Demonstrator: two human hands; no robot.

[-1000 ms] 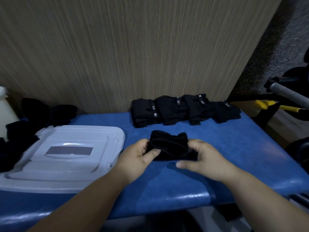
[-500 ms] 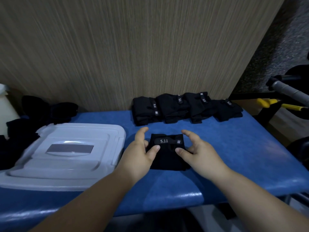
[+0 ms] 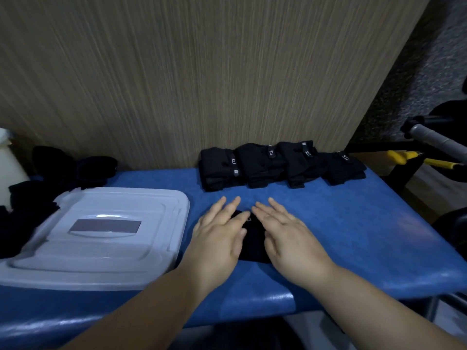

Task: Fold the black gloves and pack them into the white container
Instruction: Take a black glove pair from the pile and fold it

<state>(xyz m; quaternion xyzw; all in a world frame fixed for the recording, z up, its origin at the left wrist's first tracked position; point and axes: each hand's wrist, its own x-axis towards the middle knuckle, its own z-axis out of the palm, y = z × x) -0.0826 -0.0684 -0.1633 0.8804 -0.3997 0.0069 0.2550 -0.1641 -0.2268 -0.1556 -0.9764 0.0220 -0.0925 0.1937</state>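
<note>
A folded black fabric glove (image 3: 253,239) lies flat on the padded blue tabletop (image 3: 353,236), near the front edge and just right of the white plastic container (image 3: 101,251). Only a dark strip of the glove shows between the two hands; the rest is covered. The left hand (image 3: 218,238) lies palm down on the glove's left part and the right hand (image 3: 290,239) palm down on its right part. Their index fingertips nearly meet over the glove's far edge. The grip of each hand is spread: the fingers are straight and slightly fanned, pressing flat on the fabric, with nothing pinched. Both bare forearms reach in from the lower edge.

The container has its lid on, with a grey rectangular panel (image 3: 104,226) in the middle of the lid. Behind the hands, against the wood-grain wall panel (image 3: 202,72), a row of four folded black gloves (image 3: 278,164) sits side by side, each touching the next and bearing a small white-lettered tab. To the left, behind and beside the container, lies a loose heap of black gloves (image 3: 38,178). A white object (image 3: 10,157) is cut off at the far left edge. Beyond the tabletop's right end are a yellow-handled tool (image 3: 409,156) and a grey wrapped bar (image 3: 434,140).
</note>
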